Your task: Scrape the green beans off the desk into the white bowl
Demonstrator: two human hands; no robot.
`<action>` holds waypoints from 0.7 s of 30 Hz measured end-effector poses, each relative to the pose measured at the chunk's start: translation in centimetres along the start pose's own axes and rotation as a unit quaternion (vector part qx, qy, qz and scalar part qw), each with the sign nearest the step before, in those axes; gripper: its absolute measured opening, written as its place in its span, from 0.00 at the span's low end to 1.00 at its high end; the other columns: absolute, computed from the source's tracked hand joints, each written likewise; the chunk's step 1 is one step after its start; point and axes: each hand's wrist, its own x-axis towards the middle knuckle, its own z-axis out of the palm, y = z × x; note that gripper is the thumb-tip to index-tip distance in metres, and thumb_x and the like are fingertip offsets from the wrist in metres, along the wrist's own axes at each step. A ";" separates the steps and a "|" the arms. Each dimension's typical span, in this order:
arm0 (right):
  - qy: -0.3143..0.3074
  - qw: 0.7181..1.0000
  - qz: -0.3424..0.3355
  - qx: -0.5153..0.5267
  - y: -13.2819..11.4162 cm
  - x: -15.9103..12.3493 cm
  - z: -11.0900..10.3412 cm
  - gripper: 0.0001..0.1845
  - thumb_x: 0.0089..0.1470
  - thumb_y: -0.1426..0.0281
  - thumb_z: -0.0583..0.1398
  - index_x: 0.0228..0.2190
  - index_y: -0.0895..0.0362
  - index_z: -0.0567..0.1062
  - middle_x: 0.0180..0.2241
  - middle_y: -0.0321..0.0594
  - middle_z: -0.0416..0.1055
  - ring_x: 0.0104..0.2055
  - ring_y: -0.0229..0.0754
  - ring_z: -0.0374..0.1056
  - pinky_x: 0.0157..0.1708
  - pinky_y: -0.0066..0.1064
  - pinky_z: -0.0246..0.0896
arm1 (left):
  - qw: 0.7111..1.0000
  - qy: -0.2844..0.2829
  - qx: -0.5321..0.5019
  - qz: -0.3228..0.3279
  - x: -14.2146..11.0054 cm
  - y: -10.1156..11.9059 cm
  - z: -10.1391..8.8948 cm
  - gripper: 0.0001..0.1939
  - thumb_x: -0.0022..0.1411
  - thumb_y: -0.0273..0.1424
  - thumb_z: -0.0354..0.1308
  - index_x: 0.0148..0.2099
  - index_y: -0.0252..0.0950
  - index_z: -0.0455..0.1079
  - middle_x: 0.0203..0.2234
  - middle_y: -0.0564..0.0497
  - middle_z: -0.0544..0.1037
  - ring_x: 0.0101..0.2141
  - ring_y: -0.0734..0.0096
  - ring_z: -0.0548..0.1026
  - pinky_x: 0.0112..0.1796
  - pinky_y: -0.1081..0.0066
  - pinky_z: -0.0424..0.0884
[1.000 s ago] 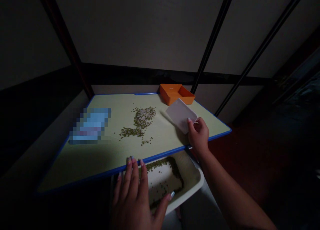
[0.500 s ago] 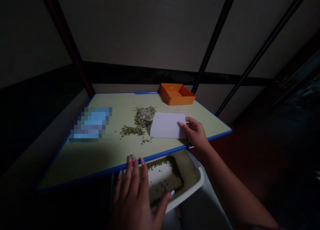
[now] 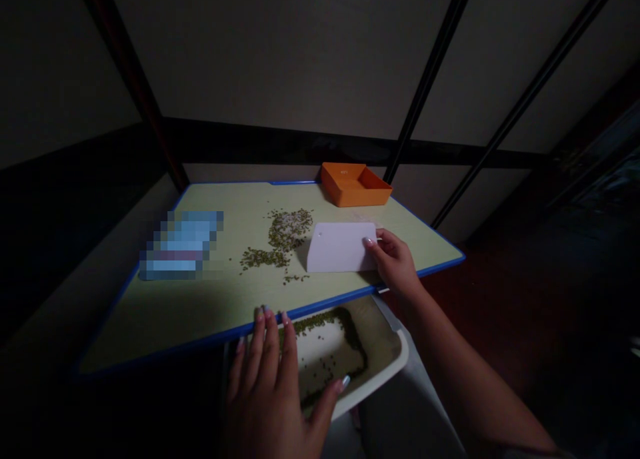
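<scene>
1. Well, white scraper [image 3: 337,248] stood tilted above tabletop [image 3: 200,306], just right of green grains [image 3: 287,229]; cdn't tell if its lower edge touched down.
2. R hand [image 3: 397,262] had scraper pinched at its right end, thumb on near face, other fingers mostly hidden behind.
3. L hand [image 3: 273,379] lay spread, fingers apart, clamped on nothing visible; tips at tabletop's blue edge [image 3: 320,308], palm by white tub [image 3: 397,358] w/ more grains inside.
4. Scraper looked thin, light, prob. stiff plastic w/ slight flex; smooth, so poss. slippery. Best hold: right short end, thumb vs. fingers, long lower edge free.
5. Grains looked tiny, loose, prob. quick to scatter. Orange box [image 3: 363,196] sat near far edge.
</scene>
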 end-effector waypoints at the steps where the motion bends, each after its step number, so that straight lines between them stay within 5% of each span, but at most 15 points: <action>1: 0.000 1.000 -0.002 -0.004 0.0 0.0 0.0 0.21 0.43 0.51 0.68 0.29 0.54 0.73 0.25 0.35 0.73 0.26 0.38 0.64 0.24 0.27 0.55 | 1.000 0.000 0.000 0.001 0.0 0.0 0.0 0.45 0.63 0.54 0.51 0.68 0.22 0.53 0.65 0.26 0.61 0.66 0.43 0.58 0.56 0.47 0.63; 21: -0.001 1.000 0.022 0.003 0.1 -0.1 -0.1 0.21 0.41 0.52 0.69 0.30 0.54 0.74 0.23 0.35 0.74 0.24 0.37 0.64 0.22 0.26 0.52 | 1.000 0.028 -0.004 -0.002 0.7 0.5 -0.5 0.41 0.65 0.52 0.47 0.64 0.20 0.60 0.61 0.24 0.66 0.63 0.40 0.63 0.54 0.47 0.63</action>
